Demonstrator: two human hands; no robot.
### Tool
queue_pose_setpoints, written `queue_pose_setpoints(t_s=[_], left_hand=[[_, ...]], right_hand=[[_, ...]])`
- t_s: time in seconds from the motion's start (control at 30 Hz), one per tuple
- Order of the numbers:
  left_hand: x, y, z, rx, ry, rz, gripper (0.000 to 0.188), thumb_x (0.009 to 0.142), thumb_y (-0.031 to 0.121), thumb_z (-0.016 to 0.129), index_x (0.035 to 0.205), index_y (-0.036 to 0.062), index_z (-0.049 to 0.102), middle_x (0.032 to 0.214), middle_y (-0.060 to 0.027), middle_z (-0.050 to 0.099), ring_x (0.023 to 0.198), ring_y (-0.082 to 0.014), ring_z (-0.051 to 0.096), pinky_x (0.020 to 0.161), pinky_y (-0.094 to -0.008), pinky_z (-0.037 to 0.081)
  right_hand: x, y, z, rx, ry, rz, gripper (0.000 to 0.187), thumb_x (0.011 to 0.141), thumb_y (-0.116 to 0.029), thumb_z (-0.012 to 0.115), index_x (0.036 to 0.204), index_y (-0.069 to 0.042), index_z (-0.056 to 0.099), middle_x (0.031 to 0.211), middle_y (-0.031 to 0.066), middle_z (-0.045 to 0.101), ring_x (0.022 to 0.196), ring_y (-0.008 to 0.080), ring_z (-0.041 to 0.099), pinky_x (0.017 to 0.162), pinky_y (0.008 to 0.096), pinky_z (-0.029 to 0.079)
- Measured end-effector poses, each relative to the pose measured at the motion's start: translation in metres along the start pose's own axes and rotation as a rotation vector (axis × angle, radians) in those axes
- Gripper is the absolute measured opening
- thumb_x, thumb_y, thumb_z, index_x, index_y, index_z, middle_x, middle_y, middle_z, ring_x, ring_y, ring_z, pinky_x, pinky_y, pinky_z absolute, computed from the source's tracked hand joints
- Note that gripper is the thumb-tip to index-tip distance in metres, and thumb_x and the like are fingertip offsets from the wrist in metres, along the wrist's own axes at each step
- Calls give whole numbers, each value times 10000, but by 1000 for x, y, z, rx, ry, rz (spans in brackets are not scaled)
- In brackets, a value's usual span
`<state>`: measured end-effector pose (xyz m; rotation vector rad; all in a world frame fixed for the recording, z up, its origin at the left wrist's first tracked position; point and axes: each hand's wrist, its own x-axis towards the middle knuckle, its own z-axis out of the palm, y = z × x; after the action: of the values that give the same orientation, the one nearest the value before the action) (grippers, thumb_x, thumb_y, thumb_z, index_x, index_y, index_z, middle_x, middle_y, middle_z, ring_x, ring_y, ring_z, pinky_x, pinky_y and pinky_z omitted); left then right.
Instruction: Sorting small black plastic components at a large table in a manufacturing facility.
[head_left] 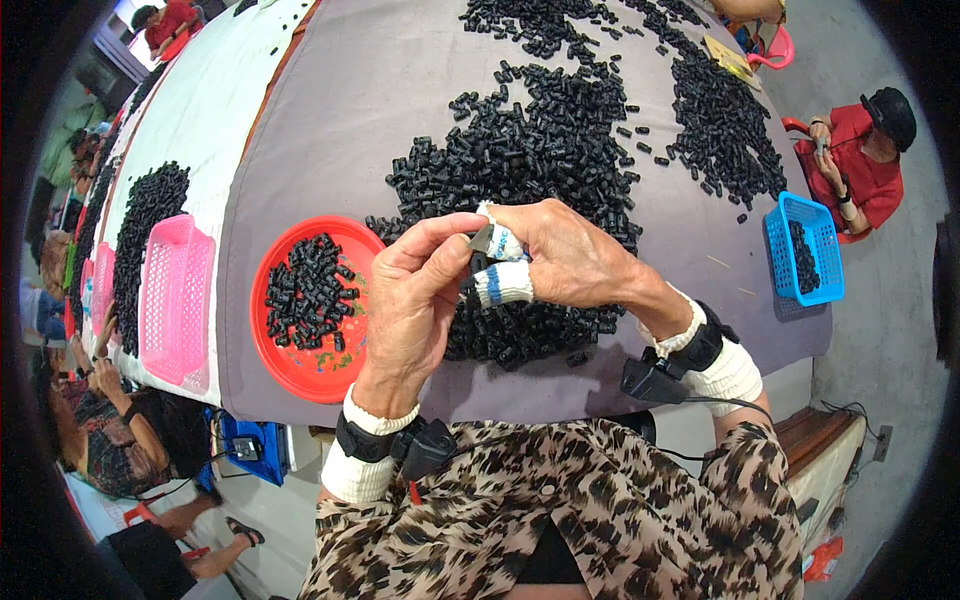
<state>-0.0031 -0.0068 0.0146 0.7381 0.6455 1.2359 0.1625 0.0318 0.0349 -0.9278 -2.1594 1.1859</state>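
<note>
Both hands meet over the near edge of a big heap of small black ribbed plastic parts (530,150). My left hand (412,290) is closed, thumb and forefinger pinched together; whatever lies between them is hidden. Against these fingertips my right hand (575,250) is curled closed, with white-and-blue cloth covers (503,284) on its fingers. A small grey blade-like piece (482,238) shows at the right hand's fingers, beside the left thumb tip. Just left of my left hand stands a round red tray (262,325) with a pile of the same black parts (305,300) in it.
A grey cloth (310,160) covers the table. Left of the tray stands a pink basket (178,335); a blue basket (815,280) with black parts is at the right edge. A person in red (850,165) sits at right, and several people work along the left side.
</note>
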Motion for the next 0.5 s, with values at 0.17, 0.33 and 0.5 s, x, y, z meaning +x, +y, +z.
queue_pose_setpoints(t_s=[0.17, 0.33, 0.5], left_hand=[[1, -1, -2, 3, 7, -30, 220, 849, 91, 587, 1040, -17, 586, 916, -51, 621, 800, -87, 574, 711, -214, 474], [2, -3, -5, -115, -39, -61, 225, 854, 104, 580, 1049, -8, 582, 912, -42, 619, 809, -92, 579, 723, -237, 484], [2, -6, -4, -136, -53, -64, 241, 860, 123, 572, 1066, -1, 572, 914, -41, 619, 812, -97, 584, 729, -238, 484]], right_hand=[[-2, -1, 4, -99, 39, -1, 345, 732, -306, 647, 766, 5, 502, 634, 114, 541, 569, 239, 527, 545, 355, 412], [-5, -3, 2, 65, 94, 34, 342, 691, -292, 686, 767, 1, 527, 644, 114, 550, 579, 219, 542, 555, 343, 423], [-4, 1, 1, 20, 70, 46, 311, 676, -204, 728, 838, -9, 548, 657, 37, 535, 596, 100, 482, 546, 279, 404]])
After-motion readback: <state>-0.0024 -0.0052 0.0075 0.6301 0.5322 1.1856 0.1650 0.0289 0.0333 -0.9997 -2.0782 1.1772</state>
